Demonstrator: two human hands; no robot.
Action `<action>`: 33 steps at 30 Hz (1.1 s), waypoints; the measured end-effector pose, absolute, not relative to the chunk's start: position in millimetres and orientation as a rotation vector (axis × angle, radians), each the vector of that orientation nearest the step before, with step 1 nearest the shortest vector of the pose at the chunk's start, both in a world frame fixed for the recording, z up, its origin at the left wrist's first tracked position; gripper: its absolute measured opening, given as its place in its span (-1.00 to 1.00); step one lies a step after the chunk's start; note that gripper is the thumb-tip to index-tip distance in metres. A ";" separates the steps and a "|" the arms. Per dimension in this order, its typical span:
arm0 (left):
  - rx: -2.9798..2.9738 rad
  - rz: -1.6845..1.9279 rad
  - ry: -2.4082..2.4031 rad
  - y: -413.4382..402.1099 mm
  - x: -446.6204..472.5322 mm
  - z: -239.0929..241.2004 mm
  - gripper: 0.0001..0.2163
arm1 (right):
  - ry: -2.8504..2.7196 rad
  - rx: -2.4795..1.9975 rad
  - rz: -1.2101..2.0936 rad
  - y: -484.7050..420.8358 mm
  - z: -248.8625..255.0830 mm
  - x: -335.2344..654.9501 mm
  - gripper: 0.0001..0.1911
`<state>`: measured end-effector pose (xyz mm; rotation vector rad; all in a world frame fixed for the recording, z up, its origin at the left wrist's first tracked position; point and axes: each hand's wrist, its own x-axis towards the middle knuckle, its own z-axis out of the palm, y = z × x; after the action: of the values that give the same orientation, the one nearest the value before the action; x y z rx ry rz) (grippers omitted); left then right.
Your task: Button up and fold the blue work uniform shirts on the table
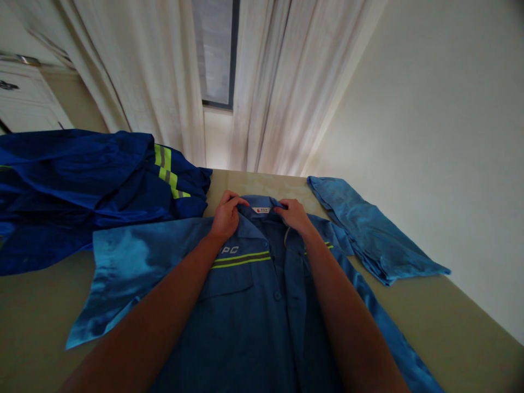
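Observation:
A blue work shirt (241, 316) with yellow-green stripes and white chest lettering lies spread out, front side up, its collar pointing away from me. My left hand (226, 217) grips the left side of the collar, fingers closed on the cloth. On the collar's other side my right hand (293, 214) pinches the fabric in the same way. Between the two hands a white label (261, 209) shows inside the neck. The shirt front is unbuttoned at the top, and my forearms cover parts of the chest and sleeves.
A heap of darker blue clothing (82, 180) with reflective bands lies at the left. To the right, a folded light-blue garment (372, 229) rests beside the wall (450, 136). Both are on a tan surface (458, 322). Pale curtains (155, 71) hang behind, and a white cabinet (28, 98) stands far left.

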<state>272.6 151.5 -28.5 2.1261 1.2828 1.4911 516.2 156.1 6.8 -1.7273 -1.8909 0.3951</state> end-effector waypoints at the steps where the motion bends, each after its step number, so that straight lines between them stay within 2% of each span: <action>1: 2.122 1.489 1.302 151.8 272.4 -28.5 -0.60 | -1.897 -1.718 0.362 156.0 9.4 518.2 -0.81; 5: 2.114 1.469 1.345 156.2 271.7 -30.6 -0.60 | -1.832 -1.610 0.420 155.4 18.9 532.3 -0.72; 9: 2.102 1.405 1.421 160.0 271.3 -33.8 -0.64 | -1.796 -1.638 0.620 153.2 19.4 542.8 -0.51; 11: 2.098 1.342 1.515 161.7 271.1 -35.9 -0.67 | -1.788 -1.672 0.581 153.9 15.7 541.0 -0.47; 18: 2.228 1.047 1.720 167.4 273.0 -43.9 -0.63 | -1.917 -1.913 0.036 157.7 5.9 529.9 -0.71; 21: 2.283 0.933 1.695 163.6 276.0 -42.4 -0.57 | -1.900 -2.098 0.063 151.6 14.9 541.4 -0.65; 25: 2.460 1.030 1.516 151.4 279.6 -32.1 -0.63 | -1.950 -2.314 0.213 144.2 28.4 555.4 -0.52; 30: 2.721 0.956 1.128 136.1 283.2 -13.9 -0.65 | -2.013 -2.269 0.283 142.0 34.4 561.1 -0.51; 33: 2.829 0.783 0.945 132.4 289.6 -11.7 -0.63 | -1.974 -2.156 0.306 141.2 37.5 557.9 -0.59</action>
<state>289.6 132.4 -11.7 2.8290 0.9450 0.7833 557.9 141.2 37.5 -2.1559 -1.9738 0.3059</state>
